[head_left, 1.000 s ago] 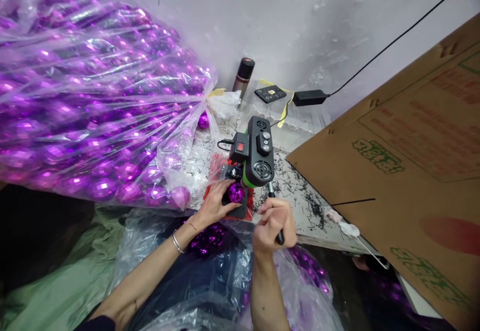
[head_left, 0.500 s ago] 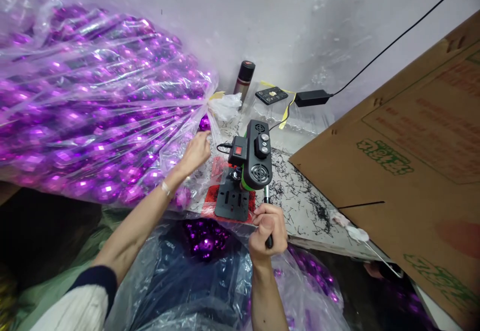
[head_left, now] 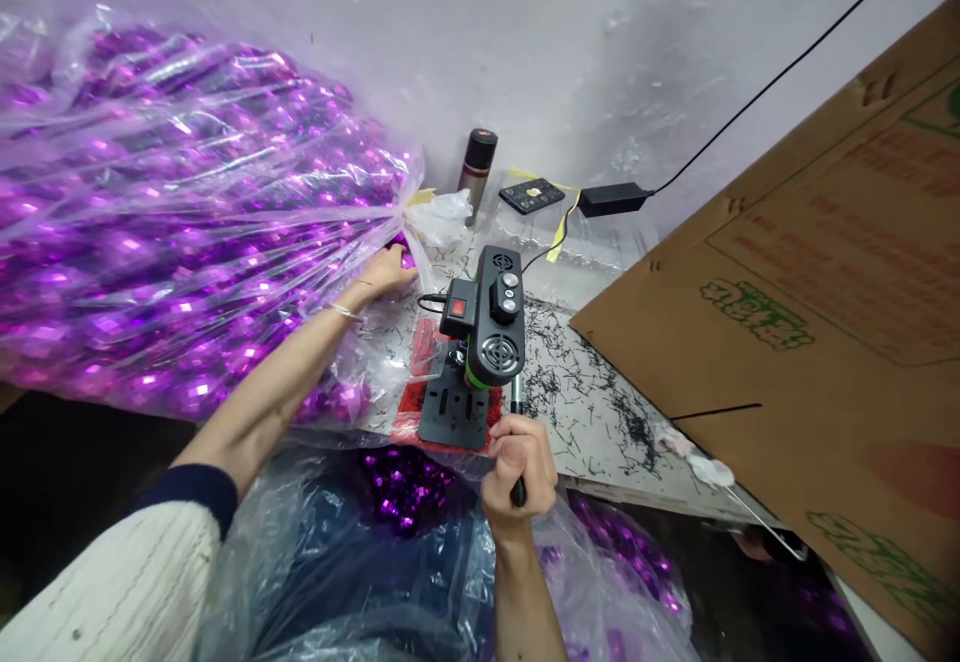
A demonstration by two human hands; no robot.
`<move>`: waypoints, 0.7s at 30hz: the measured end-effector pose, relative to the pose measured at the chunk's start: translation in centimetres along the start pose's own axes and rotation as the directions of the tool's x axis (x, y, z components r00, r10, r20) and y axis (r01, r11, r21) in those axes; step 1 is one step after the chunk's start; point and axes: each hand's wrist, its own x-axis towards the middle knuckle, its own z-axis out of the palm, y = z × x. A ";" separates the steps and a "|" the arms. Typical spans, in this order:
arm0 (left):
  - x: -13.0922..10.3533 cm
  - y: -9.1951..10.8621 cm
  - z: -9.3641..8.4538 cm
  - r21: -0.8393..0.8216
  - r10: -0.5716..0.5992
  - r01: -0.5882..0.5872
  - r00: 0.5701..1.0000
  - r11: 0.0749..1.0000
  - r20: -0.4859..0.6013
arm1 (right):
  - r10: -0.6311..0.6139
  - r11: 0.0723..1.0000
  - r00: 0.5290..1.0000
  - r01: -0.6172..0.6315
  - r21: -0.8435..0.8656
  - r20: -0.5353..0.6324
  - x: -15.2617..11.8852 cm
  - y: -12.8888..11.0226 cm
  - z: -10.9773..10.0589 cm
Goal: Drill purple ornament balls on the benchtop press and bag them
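Observation:
My right hand [head_left: 520, 464] is closed round the black grip of a lever [head_left: 517, 492] on a small black bench press [head_left: 501, 314]. The press has round vents, silver knobs and a side box with a red switch [head_left: 457, 308]. Its slotted base plate [head_left: 454, 414] rests on red material at the table's front. Behind and left of the press, my left hand [head_left: 385, 270] has its fingers curled onto a shiny purple faceted ball [head_left: 406, 254], just under the knot of a clear bag. Part of that ball is hidden by the fingers and plastic.
A big clear bag of purple balls [head_left: 187, 232] fills the left. A spray can [head_left: 478, 167], phone [head_left: 531, 195] and power adapter [head_left: 615, 198] sit behind the press. Black clippings [head_left: 630, 412] litter the table [head_left: 585, 442]. A cardboard box [head_left: 810, 342] stands right. More purple balls [head_left: 409, 487] lie in my lap.
My left hand has moved back and slightly left and taken hold of the purple ball by the knot. My right hand keeps its hold on the lever. The whole view has shifted a little.

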 end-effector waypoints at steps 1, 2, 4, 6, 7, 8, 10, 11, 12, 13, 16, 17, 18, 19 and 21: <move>-1.1 0.3 -1.0 -0.040 -0.045 0.046 0.998 0.998 0.036 | 0.001 1.000 1.000 -0.001 0.004 0.002 0.0 0.0 0.0; -2.3 0.4 -2.0 -0.102 -0.072 0.080 0.994 0.992 0.078 | 0.003 1.000 1.000 -0.003 0.008 0.002 0.0 0.1 0.0; -5.2 0.3 -4.0 -0.262 -0.072 0.112 0.985 0.959 0.157 | 0.006 1.000 1.000 -0.006 0.015 -0.008 0.1 0.1 0.1; -8.6 -0.2 -5.6 -0.398 -0.050 0.123 0.981 0.909 0.190 | 0.005 1.000 1.000 -0.005 0.020 -0.021 0.3 0.0 0.2; -10.4 -0.5 -6.1 -0.443 -0.044 0.126 0.981 0.888 0.190 | 0.003 1.000 1.000 -0.003 0.020 -0.028 0.5 -0.1 0.2; -12.2 -0.8 -6.5 -0.476 -0.041 0.125 0.982 0.870 0.184 | 0.000 1.000 0.999 0.001 0.020 -0.035 0.7 -0.1 0.2; -15.8 -1.2 -6.7 -0.521 -0.027 0.121 0.983 0.845 0.184 | -0.002 1.000 0.999 0.003 0.020 -0.043 1.4 -0.3 0.2; -17.6 -1.2 -6.5 -0.535 -0.013 0.119 0.980 0.836 0.198 | 0.001 1.000 0.999 0.000 0.019 -0.048 1.7 -0.5 0.1; -19.3 -1.2 -6.0 -0.543 0.008 0.116 0.975 0.832 0.221 | 0.008 1.000 0.999 -0.007 0.020 -0.051 2.2 -0.7 0.1; -20.8 -1.2 -5.4 -0.542 0.034 0.110 0.968 0.833 0.249 | 0.017 1.000 0.998 -0.016 0.023 -0.054 2.6 -0.9 0.0; -24.2 -1.7 -2.2 -0.512 0.129 0.062 0.936 0.857 0.328 | 0.061 0.997 0.997 -0.059 0.040 -0.056 3.8 -1.4 -0.1; -24.8 -2.1 -0.8 -0.503 0.150 0.044 0.929 0.863 0.339 | 0.074 0.996 0.996 -0.072 0.044 -0.055 4.1 -1.5 -0.2; -25.0 -2.7 0.6 -0.498 0.158 0.033 0.929 0.867 0.336 | 0.083 0.996 0.995 -0.081 0.045 -0.052 4.3 -1.6 -0.2; -24.9 -3.5 2.1 -0.490 0.147 0.027 0.939 0.871 0.312 | 0.088 0.995 0.995 -0.086 0.042 -0.051 4.4 -1.7 -0.2; -24.2 -5.0 4.7 -0.440 0.111 -0.006 0.971 0.898 0.214 | 0.082 0.996 0.995 -0.081 0.036 -0.048 4.5 -1.6 -0.3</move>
